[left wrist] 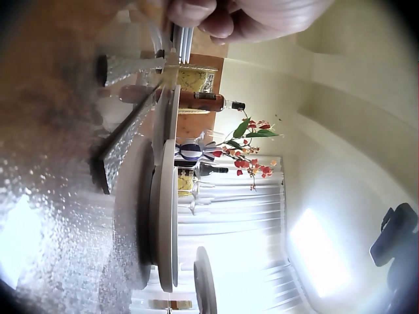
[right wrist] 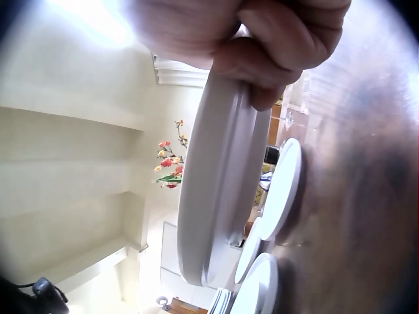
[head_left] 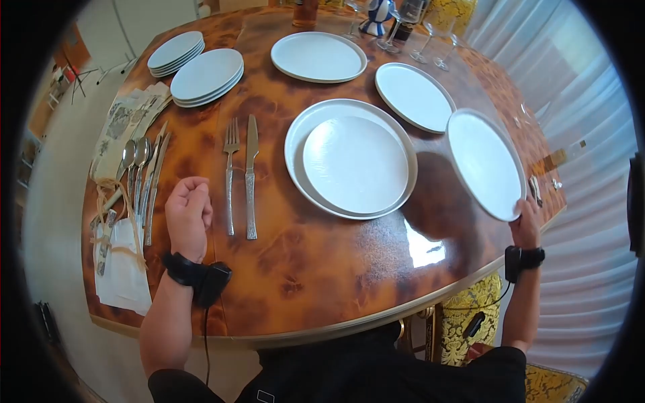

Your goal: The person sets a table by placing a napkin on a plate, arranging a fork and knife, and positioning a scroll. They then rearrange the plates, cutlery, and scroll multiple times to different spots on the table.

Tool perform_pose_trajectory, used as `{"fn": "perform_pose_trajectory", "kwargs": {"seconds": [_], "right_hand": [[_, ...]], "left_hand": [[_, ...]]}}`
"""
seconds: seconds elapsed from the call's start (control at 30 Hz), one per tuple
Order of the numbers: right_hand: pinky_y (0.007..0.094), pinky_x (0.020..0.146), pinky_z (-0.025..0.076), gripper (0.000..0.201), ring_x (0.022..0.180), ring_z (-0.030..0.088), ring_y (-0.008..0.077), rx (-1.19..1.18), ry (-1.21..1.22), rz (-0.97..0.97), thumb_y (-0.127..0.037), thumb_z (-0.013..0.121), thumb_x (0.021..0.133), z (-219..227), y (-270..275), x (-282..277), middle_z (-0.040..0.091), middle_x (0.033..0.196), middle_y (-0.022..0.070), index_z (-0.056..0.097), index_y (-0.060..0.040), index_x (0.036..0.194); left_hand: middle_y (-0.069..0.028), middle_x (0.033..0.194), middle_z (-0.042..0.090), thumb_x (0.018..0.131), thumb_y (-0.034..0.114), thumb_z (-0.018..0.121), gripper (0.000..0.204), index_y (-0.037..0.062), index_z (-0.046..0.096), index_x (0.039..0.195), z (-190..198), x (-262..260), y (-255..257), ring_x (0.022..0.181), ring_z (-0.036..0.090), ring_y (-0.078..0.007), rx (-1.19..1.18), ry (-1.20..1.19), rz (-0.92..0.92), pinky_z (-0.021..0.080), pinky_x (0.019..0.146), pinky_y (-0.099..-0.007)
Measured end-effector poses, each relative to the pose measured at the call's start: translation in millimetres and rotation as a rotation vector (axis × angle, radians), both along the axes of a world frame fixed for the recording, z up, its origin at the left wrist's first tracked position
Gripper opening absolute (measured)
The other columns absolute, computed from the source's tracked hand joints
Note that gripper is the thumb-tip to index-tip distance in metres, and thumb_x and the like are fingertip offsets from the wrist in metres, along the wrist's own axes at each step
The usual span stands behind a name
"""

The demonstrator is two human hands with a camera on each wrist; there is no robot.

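My right hand [head_left: 526, 225] grips a round white plate [head_left: 486, 164] by its near right edge, with thumb and fingers pinching the rim. The plate is tilted, its shadow falling on the table below. In the right wrist view, the held plate [right wrist: 222, 170] appears nearly edge-on under the curled fingers. My left hand [head_left: 189, 211] has loosely curled fingers and holds nothing. It is just left of a fork [head_left: 230, 168] and a knife [head_left: 251, 171] lying side by side. A small white plate [head_left: 356, 164] sits in a larger white plate [head_left: 293, 144] at the middle.
Two more large plates lie behind, one at centre [head_left: 318, 56] and one to the right [head_left: 414, 96]. Plate stacks [head_left: 207, 75] stand at the back left. Spoons [head_left: 141, 154], knives and twine-tied napkins [head_left: 122, 262] lie left. Wine glasses [head_left: 440, 30] and bottles [head_left: 306, 12] stand at the back.
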State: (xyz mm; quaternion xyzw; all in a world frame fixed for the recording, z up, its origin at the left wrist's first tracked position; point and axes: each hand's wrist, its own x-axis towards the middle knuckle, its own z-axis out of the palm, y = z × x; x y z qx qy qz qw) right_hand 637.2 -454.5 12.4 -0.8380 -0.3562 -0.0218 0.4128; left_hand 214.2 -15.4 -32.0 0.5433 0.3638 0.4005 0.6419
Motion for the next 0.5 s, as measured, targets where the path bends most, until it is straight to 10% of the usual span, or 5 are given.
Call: {"fn": "perform_pose_trajectory", "kwargs": {"seconds": [0.17, 0.5], "right_hand": [[0.0141, 0.037, 0.032, 0.015, 0.048, 0.042, 0.0005, 0.455, 0.661, -0.274, -0.013, 0.042, 0.086, -37, -8, -35, 0.048, 0.069, -0.0044, 0.048, -0.0067, 0.098], [0.017, 0.032, 0.029, 0.012, 0.039, 0.039, 0.0034, 0.36, 0.69, -0.277, -0.014, 0.044, 0.086, -55, 15, -37, 0.048, 0.063, -0.0027, 0.047, -0.0079, 0.096]], "left_hand": [[0.0033, 0.056, 0.043, 0.085, 0.011, 0.052, 0.01, 0.0026, 0.052, 0.09, -1, 0, -1, 0.042, 0.034, -0.0027, 0.021, 0.006, 0.012, 0.027, 0.038, -0.0164], [0.0038, 0.056, 0.042, 0.086, 0.012, 0.052, 0.009, 0.0051, 0.052, 0.092, -4, -2, 0, 0.042, 0.034, -0.0025, 0.037, 0.009, -0.014, 0.026, 0.037, -0.016]]}}
